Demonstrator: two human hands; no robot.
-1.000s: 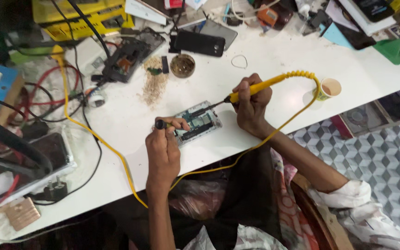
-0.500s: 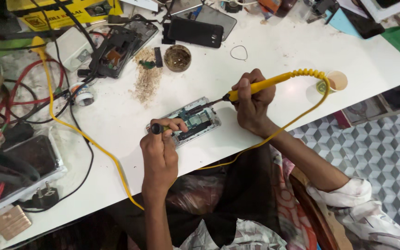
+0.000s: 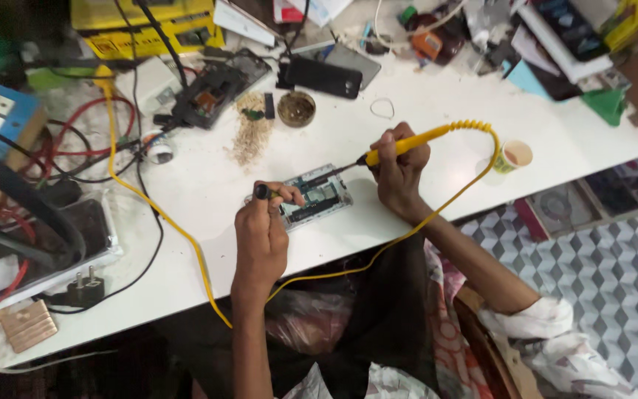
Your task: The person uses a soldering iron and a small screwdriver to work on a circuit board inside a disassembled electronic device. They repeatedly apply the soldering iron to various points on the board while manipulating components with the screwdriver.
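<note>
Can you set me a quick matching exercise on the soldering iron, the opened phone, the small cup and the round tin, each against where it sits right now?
Things:
1. soldering iron
2. opened phone
3. small cup
4. round tin

Places:
A. at the table's near edge, beside the yellow cord's coil
B. gripped in the right hand
C. behind the phone, next to a heap of shavings
D. under the left hand's fingertips

Pairs: 1-B, 2-D, 3-A, 4-C

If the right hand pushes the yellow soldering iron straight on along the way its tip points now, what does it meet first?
Most likely the opened phone on the white table. The right hand aims the yellow soldering iron down-left, its tip already near the board; actual contact is unclear. The left hand lies just beyond.
</note>
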